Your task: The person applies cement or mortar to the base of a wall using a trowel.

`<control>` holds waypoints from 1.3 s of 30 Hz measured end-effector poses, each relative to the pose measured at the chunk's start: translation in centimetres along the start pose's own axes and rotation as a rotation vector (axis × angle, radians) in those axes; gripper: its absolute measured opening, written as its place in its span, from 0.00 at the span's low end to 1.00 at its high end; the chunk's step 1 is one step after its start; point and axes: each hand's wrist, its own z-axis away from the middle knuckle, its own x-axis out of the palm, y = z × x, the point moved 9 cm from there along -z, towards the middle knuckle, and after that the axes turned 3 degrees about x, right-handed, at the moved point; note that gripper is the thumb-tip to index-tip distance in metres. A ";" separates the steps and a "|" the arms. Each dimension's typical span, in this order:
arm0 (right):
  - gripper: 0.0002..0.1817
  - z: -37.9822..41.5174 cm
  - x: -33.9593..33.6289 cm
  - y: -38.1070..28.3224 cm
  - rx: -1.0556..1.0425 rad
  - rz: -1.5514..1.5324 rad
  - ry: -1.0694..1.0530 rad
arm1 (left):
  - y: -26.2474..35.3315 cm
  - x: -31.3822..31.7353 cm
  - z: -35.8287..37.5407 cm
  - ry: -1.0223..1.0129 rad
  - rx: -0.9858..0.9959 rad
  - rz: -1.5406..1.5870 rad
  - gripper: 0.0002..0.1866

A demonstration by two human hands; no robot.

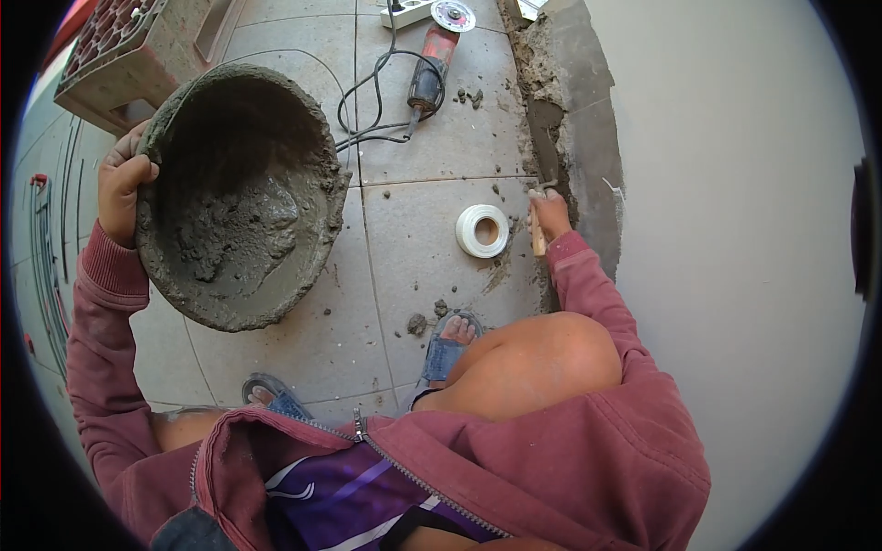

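My left hand (pixel 125 188) grips the rim of a round bucket (pixel 241 317), which is tilted so that its inside faces me. Wet grey mortar (pixel 243 230) coats its walls and lies lumpy at the bottom. My right hand (pixel 551 216) is closed round the wooden handle of a trowel (pixel 538 234), down beside the wall's foot. The trowel's metal end is small and partly hidden at a mortar-filled groove (pixel 548 138). Left of that hand, a roll of white tape (pixel 482 230) lies flat on the tiles.
An angle grinder (pixel 430 73) with its black cable (pixel 377 92) lies on the tiled floor (pixel 418 303) ahead. A dirty crate (pixel 138 73) stands at the upper left. The pale wall (pixel 735 230) rises on the right. Mortar crumbs dot the floor near my sandals.
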 end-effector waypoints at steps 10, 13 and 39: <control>0.11 -3.6 2.7 -2.4 0.062 0.050 -0.061 | -0.1 -0.8 0.0 0.027 0.012 -0.064 0.25; 0.11 -6.9 2.8 -2.8 0.093 -0.011 -0.021 | 0.0 -0.4 0.1 0.019 0.020 -0.070 0.25; 0.12 24.9 19.5 -26.8 -1.377 1.071 -0.366 | 0.3 -0.3 0.3 0.226 0.060 -0.207 0.09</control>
